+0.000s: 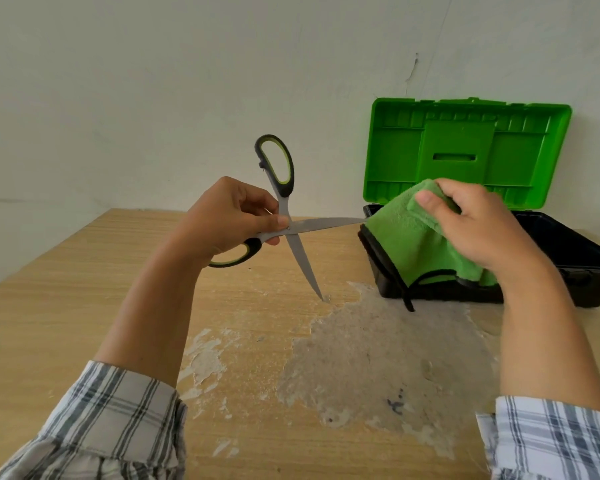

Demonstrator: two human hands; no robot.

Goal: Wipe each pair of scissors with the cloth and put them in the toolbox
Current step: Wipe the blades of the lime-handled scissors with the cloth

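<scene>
My left hand (pixel 232 216) grips a pair of scissors (pixel 300 252) with black-and-green handles, held above the table with the blades spread wide. One blade points down toward the tabletop, the other points right. My right hand (pixel 478 226) holds a green cloth (pixel 413 244) folded over the tip of the right-pointing blade. The toolbox (pixel 568 251) stands behind the cloth at the right, black base open, green lid (pixel 465 150) upright against the wall.
The wooden table (pixel 84 289) has a worn, scraped grey patch (pixel 378 348) in the middle. A pale wall (pixel 153 81) rises right behind the table and toolbox. The table's left edge runs diagonally at the left.
</scene>
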